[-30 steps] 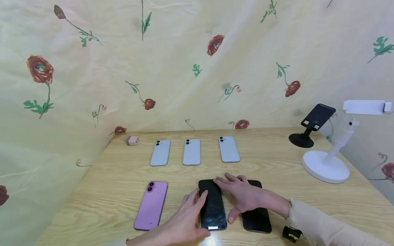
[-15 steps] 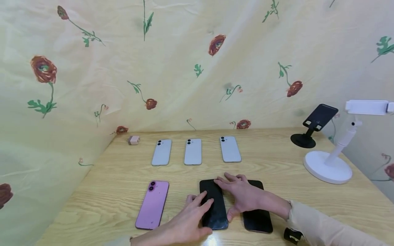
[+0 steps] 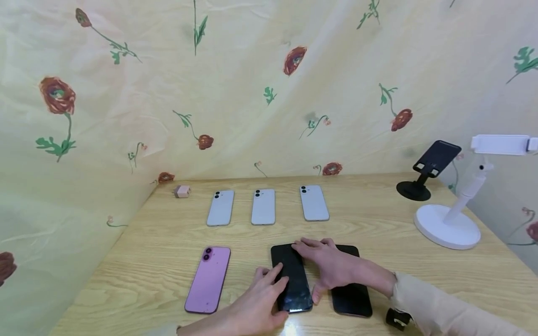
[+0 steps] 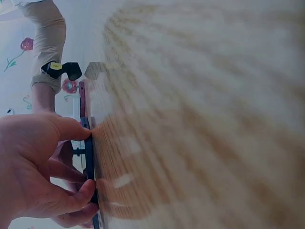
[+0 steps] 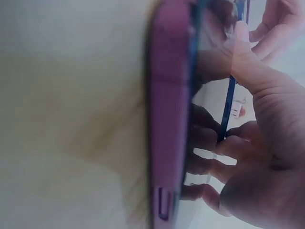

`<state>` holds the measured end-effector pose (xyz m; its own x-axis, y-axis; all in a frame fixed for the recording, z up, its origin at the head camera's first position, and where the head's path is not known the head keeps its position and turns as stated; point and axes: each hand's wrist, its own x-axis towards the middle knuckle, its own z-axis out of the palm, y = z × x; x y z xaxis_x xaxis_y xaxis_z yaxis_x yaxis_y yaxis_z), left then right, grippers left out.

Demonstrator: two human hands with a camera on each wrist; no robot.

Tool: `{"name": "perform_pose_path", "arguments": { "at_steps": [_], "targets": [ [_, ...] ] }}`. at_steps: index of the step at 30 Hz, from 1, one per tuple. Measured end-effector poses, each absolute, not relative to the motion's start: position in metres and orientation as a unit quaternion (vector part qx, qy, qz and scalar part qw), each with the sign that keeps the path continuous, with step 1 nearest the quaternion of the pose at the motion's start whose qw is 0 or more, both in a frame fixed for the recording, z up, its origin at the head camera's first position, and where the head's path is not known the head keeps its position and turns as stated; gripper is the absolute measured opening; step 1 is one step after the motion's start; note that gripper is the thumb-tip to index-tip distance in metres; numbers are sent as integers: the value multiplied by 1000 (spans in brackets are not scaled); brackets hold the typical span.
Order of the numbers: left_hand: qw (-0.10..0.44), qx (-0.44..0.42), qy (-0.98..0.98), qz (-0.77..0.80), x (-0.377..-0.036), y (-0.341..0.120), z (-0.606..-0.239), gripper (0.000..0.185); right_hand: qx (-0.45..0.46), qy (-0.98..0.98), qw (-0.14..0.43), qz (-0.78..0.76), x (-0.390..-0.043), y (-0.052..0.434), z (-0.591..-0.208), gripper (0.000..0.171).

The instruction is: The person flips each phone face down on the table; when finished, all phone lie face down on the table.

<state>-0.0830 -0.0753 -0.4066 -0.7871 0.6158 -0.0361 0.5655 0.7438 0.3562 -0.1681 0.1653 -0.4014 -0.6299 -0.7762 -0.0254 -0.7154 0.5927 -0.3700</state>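
A black smartphone (image 3: 299, 275) lies screen up in the head view, between both hands. My left hand (image 3: 260, 298) holds its left side, two fingers reaching over the screen and the thumb at the lower end. In the left wrist view, thumb and fingers grip the phone's dark edge (image 4: 89, 155). My right hand (image 3: 332, 266) spans the right side, index finger at the upper corner, thumb near the lower one. A second dark-screened phone (image 3: 352, 301) lies partly beneath the right hand; its pink-purple side (image 5: 171, 105) looms close in the right wrist view.
A purple phone (image 3: 208, 280) lies back up at left. Three pale phones (image 3: 263, 207) form a row behind, with a pink charger plug (image 3: 182, 191) at back left. A black stand (image 3: 435, 161) and a white stand (image 3: 447, 227) occupy the right side.
The left fingers have moved slightly down and inward over the black smartphone's screen. The right hand has hardly moved, and the bright reflection at the phone's lower end has changed.
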Motion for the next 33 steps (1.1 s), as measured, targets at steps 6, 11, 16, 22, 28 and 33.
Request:
{"name": "perform_pose_path", "arguments": {
  "at_steps": [6, 11, 16, 22, 28, 33],
  "targets": [
    [78, 334, 925, 166, -87, -79, -407, 58, -424, 890, 70, -152, -168, 166, -405, 122],
    [74, 340, 922, 167, -88, -80, -409, 57, -433, 890, 42, -137, -167, 164, -407, 120],
    [55, 353, 919, 165, -88, -81, -411, 55, -448, 886, 5, -123, -165, 162, -410, 120],
    [44, 358, 915, 179, -86, -83, -412, 54, -454, 880, -47, -132, -164, 163, -412, 115],
    [35, 357, 910, 208, -85, -85, -412, 56, -441, 874, -53, -198, -165, 162, -406, 115],
    [33, 348, 908, 230, -84, -86, -411, 63, -426, 870, -23, -247, -164, 158, -400, 119]
  ]
}}
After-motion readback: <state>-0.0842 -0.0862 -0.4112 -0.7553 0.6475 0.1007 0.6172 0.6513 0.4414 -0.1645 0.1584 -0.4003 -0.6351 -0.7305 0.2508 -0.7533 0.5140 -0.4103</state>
